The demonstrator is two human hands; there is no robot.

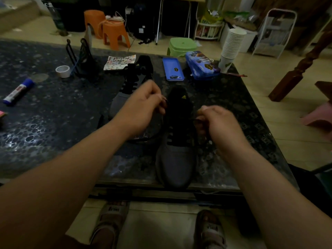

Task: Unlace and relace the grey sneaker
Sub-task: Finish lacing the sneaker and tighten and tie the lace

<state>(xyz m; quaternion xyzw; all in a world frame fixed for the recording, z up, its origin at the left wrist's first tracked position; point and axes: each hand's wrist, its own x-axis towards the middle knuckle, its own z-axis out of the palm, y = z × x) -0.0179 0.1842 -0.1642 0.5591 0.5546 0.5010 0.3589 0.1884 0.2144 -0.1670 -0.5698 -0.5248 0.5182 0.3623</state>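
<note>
A grey sneaker (175,164) with a black tongue and black laces stands on the dark speckled table (53,123), its toe at the near edge. My left hand (143,106) pinches a black lace end at the sneaker's upper left side. My right hand (217,123) pinches the other lace end at the upper right side. A slack stretch of black lace (143,139) lies on the table under my left wrist. The lower eyelets are laced. A second grey sneaker (129,87) lies behind my left hand, partly hidden.
On the table's far side are a blue tin (201,66) and its lid (173,69), a stack of paper cups (231,47), a sticker sheet (119,62), a tape roll (62,71), a black wire stand (80,58) and a glue stick (18,91). Plastic stools stand on the floor beyond.
</note>
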